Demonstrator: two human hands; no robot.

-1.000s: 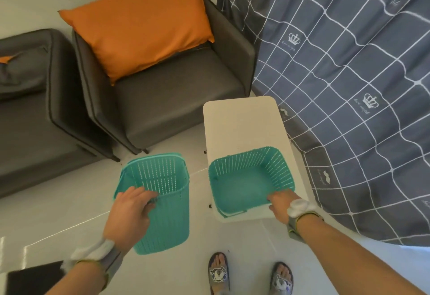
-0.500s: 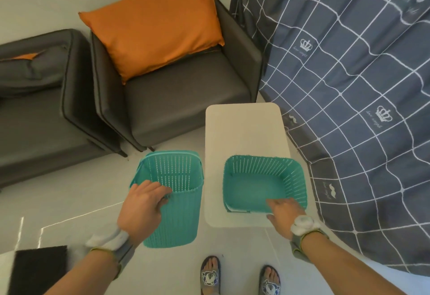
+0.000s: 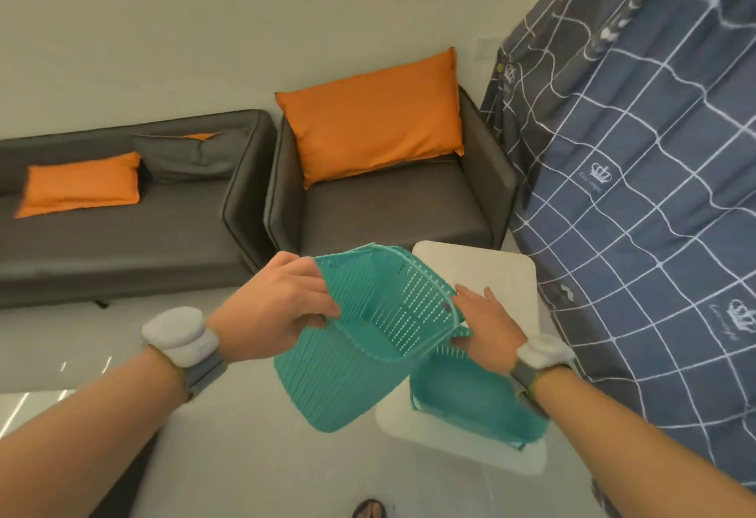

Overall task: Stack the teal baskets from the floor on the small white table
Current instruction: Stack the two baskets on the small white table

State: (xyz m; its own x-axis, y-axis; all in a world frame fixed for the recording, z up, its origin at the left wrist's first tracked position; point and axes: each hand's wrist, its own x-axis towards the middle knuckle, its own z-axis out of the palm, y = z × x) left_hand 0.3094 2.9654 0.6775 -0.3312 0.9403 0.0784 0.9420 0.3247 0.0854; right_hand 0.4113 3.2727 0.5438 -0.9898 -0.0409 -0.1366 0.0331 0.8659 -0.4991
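Note:
A tall teal basket (image 3: 352,370) hangs tilted in the air at the left edge of the small white table (image 3: 503,284), its mouth facing up and away. My left hand (image 3: 282,305) grips its left rim. My right hand (image 3: 487,321) lies flat against its right rim, fingers spread. A shallow teal basket (image 3: 462,403) sits on the near end of the table, partly hidden under the lifted basket and my right forearm.
A dark grey armchair (image 3: 392,215) with an orange cushion (image 3: 372,112) stands just behind the table. A grey sofa (image 3: 122,223) runs along the left wall. A blue checked curtain (image 3: 654,190) hangs close on the right. A sandalled foot (image 3: 368,509) is on the pale floor below.
My left hand has lifted the tall basket off the floor and swung it right, toward the table. My right hand has let go of the shallow basket and moved to the tall one's rim.

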